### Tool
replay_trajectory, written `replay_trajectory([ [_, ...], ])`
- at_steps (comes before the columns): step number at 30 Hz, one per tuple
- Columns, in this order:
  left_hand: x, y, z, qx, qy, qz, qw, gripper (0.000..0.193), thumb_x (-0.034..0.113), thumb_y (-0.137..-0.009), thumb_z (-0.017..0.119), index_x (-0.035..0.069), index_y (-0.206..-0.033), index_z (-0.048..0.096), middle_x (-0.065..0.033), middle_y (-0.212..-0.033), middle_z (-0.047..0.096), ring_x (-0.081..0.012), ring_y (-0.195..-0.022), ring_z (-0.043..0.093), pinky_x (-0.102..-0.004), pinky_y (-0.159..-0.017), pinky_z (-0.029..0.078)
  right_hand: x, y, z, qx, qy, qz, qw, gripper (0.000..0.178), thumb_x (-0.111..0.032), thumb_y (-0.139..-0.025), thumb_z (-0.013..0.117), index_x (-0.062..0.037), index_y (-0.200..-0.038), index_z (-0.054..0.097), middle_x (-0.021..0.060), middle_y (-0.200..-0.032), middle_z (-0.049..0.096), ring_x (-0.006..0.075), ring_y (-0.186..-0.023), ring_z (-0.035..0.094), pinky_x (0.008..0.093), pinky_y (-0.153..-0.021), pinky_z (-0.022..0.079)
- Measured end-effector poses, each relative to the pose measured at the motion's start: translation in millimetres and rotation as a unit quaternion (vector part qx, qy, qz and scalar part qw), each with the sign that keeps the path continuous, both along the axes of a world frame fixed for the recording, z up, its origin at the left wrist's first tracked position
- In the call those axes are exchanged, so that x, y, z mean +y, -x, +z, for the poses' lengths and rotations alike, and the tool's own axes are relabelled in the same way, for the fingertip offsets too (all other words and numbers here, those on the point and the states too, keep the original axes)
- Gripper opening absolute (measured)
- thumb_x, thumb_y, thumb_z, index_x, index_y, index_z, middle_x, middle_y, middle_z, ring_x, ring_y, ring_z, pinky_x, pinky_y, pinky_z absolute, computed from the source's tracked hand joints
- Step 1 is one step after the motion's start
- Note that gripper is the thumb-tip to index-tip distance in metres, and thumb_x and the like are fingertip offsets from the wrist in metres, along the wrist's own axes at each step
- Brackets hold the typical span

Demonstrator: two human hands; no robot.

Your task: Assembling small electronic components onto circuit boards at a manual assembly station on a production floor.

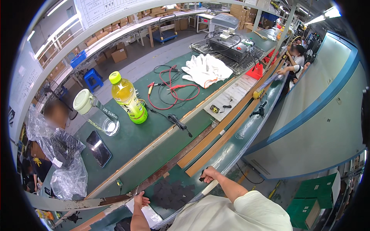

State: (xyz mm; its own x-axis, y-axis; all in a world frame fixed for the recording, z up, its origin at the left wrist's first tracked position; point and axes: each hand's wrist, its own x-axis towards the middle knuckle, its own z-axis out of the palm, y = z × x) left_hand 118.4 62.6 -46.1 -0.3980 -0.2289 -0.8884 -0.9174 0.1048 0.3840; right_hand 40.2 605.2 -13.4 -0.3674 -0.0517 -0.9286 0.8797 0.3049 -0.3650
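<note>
My right hand [210, 174] is closed on a small black piece [201, 179] whose exact kind I cannot make out. It hovers by the near end of the long brown strips [210, 154]. My left hand [142, 200] holds nothing I can see, its fingers loosely bent and apart, beside a white sheet [153, 216]. Between the two hands, a spread of flat, dark square pieces [171, 193] lies on the green work surface [198, 188].
On the raised green shelf stand a yellow drink bottle [129, 100], a clear lidded bottle [98, 113], a phone [98, 148], red and black test leads [169, 88] and white gloves [206, 70]. Plastic wrap [69, 177] hangs left. Co-workers [296, 57] sit farther along the line.
</note>
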Motion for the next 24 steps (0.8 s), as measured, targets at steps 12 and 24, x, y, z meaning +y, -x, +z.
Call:
replay_trajectory([
  [12,-1.2,-0.4,1.7,-0.022,-0.009,-0.016,1.0,0.067,0.056,-0.092,0.058,-0.009,-0.081,0.071,-0.0241,-0.072,0.073,-0.0339,-0.051,0.071,-0.0334,-0.037,0.04,-1.0,-1.4,1.0,0.007,-0.003,-0.01,1.0,0.024,-0.021,-0.08,0.081,0.0009,-0.089,0.075,0.0155,-0.075,0.076,0.0212,-0.052,0.069,0.0292,-0.044,0.046],
  [24,5.0,2.5,11.0,-0.024,0.0,-0.018,1.0,0.067,0.057,-0.093,0.057,-0.008,-0.084,0.072,-0.0243,-0.075,0.074,-0.0343,-0.053,0.071,-0.0335,-0.038,0.042,0.1,-1.0,-2.2,0.004,0.001,-0.014,1.0,0.023,-0.019,-0.08,0.08,0.0019,-0.089,0.075,0.0171,-0.075,0.075,0.0228,-0.051,0.069,0.0301,-0.044,0.047],
])
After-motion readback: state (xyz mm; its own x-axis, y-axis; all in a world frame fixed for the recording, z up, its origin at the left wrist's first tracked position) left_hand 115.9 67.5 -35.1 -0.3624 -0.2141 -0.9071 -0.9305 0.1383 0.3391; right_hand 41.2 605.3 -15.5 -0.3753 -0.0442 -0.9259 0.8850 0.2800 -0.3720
